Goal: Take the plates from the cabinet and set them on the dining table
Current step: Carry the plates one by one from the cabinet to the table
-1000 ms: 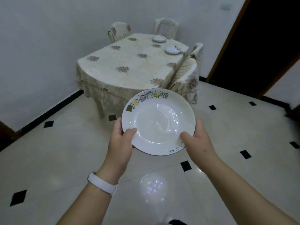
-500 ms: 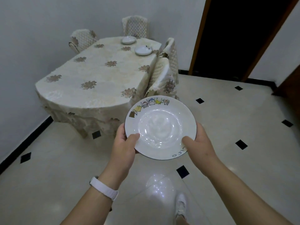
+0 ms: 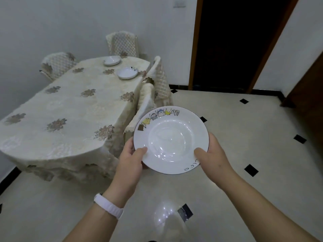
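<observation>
Both hands on the plate (image 3: 170, 140), held over the floor just right of the counter (image 3: 57, 116). Left hand (image 3: 130, 160) and right hand (image 3: 214, 154) closed on opposite rim edges: thumbs on top, fingers underneath, hidden. Two plates already at the counter's far end.

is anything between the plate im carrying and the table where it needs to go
Nothing solid blocks the near end. The plate, held by the left hand and right hand, is over open floor beside the dining table. Covered chairs line the table's right side, just ahead of the plate.
</observation>
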Motion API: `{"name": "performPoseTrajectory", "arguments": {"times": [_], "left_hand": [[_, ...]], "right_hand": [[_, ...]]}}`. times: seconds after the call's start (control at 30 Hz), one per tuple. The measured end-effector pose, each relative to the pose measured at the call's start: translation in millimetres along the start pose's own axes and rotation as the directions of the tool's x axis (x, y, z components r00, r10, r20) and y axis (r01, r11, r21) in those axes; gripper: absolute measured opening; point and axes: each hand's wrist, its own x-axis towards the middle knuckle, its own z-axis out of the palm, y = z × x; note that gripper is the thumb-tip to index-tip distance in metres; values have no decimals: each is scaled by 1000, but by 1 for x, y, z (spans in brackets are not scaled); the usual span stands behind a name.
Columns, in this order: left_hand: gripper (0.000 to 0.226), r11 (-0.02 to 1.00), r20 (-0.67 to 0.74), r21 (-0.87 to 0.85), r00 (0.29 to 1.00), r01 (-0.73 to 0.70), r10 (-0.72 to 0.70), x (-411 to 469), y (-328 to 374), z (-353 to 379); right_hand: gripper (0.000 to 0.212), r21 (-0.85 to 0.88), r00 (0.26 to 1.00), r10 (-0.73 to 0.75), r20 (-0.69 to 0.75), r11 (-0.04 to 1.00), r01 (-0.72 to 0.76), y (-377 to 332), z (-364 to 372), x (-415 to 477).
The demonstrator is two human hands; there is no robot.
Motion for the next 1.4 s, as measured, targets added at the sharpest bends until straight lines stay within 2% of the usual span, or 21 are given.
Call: {"name": "performPoseTrajectory", "arguments": {"times": [0.2,0.4,0.67,0.9,1.03,1.17,1.4], "left_hand": [[40,1000,2,-10,1000,-23,23,65,2,24],[44,999,-29,-33,999,16,-17,154,-3,22],[54,996,16,-75,999,46,-45,307,17,4],[56,992,-50,-123,998,-31,25,399,42,-39],[54,989,-105,-146,994,-37,22,422,42,-72],[53,988,-218,-142,976,-52,20,432,42,-104],[54,984,-391,-181,918,-4,-69,431,23,-151]], "right_hand": [[53,-6,1000,4,-13,1000,-4,-3,-5,64],[50,-60,1000,0,-18,998,-1,-10,17,148],[51,-143,999,31,-42,989,-36,-38,75,282],[56,-229,999,-50,15,972,52,-73,141,372],[54,-264,994,-60,97,961,83,-82,177,400],[58,-281,974,-56,219,952,118,-87,219,428],[57,-291,884,-6,467,943,160,-78,286,462]]}}
